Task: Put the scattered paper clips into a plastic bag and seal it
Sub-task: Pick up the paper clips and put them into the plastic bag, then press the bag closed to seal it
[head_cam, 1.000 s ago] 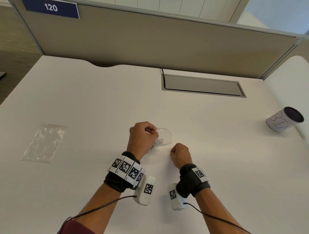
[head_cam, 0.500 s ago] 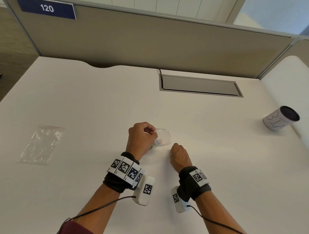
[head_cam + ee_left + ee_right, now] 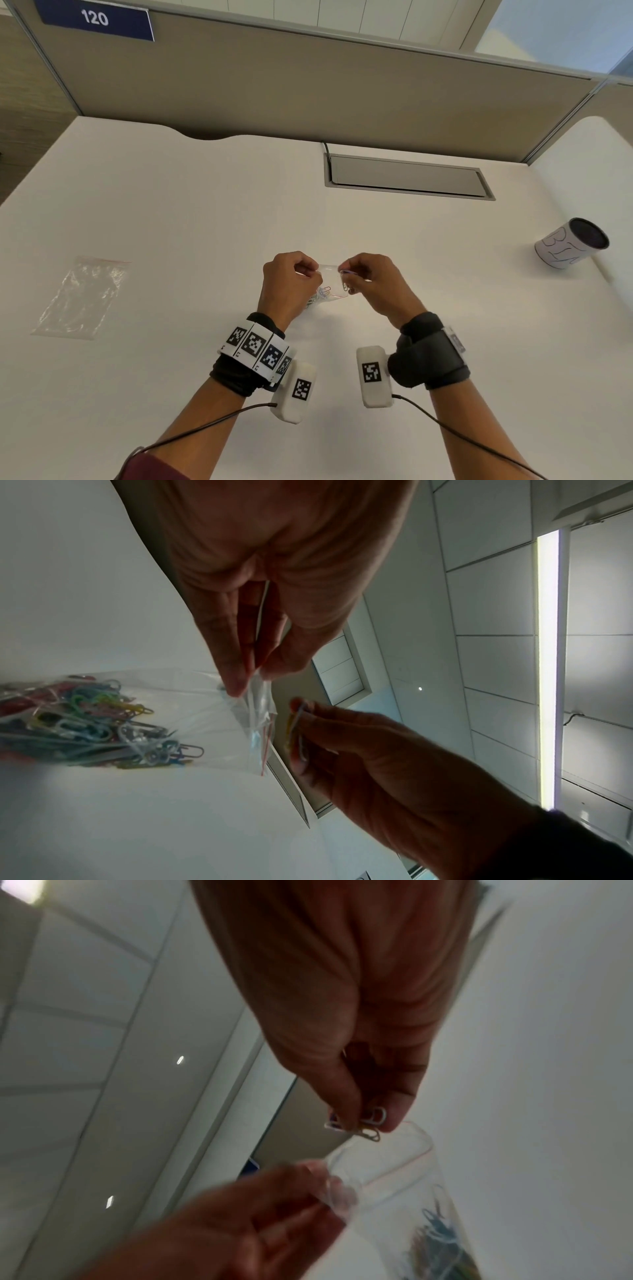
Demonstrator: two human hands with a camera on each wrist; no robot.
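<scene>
My left hand (image 3: 291, 277) pinches the rim of a small clear plastic bag (image 3: 330, 286) with a red zip line, held just above the white desk (image 3: 171, 212). Several coloured paper clips (image 3: 89, 721) lie bunched in the bag's bottom. My right hand (image 3: 371, 284) pinches a few paper clips (image 3: 346, 282) at the bag's mouth. The left wrist view has the left fingertips (image 3: 236, 685) gripping the bag's edge (image 3: 253, 712), with the right hand (image 3: 342, 737) beside the opening. In the right wrist view, the clips (image 3: 363, 1123) sit between thumb and finger above the open rim (image 3: 407, 1148).
A second, flat clear plastic bag (image 3: 82, 296) lies at the desk's left. A white cup with a dark inside (image 3: 572, 243) lies on its side at the far right. A grey cable hatch (image 3: 407, 176) sits at the back, before the partition wall (image 3: 308, 85).
My right hand has lifted off the desk with a few paper clips and moved up to the bag's mouth. The left hand has kept hold of the bag.
</scene>
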